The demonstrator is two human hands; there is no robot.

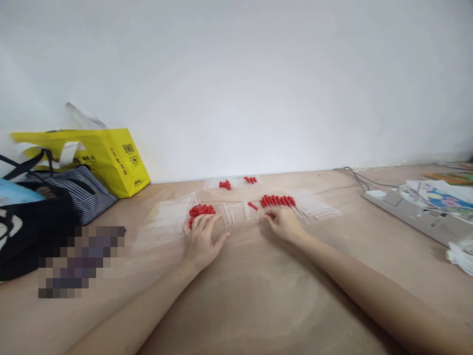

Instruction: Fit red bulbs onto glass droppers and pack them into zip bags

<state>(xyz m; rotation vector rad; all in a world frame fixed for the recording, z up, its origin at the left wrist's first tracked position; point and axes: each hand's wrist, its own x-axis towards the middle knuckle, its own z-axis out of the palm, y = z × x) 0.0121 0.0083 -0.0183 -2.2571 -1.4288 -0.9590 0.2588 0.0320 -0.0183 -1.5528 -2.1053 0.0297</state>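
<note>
My left hand (201, 239) rests with fingers spread over a pile of small red pieces (201, 209), which lies on a clear plastic bag (162, 219). Its thumb points away from the fingers toward a row of thin white sticks (240, 214). At the right end of that row, the fingertips of my right hand (284, 223) are pinched together; whatever they hold is too small to make out. Just beyond this hand lies a line of red-tipped sticks (278, 200), partly on another clear bag (318, 202). One loose red piece (253, 206) sits on the white sticks.
Farther back, a clear bag (237, 183) carries two small red clusters. A yellow bag (123, 162), a striped bag (92, 187) and a black bag (37, 241) stand on the left. To the right are a white power strip (406, 217), cables and a crumpled tissue (460, 257).
</note>
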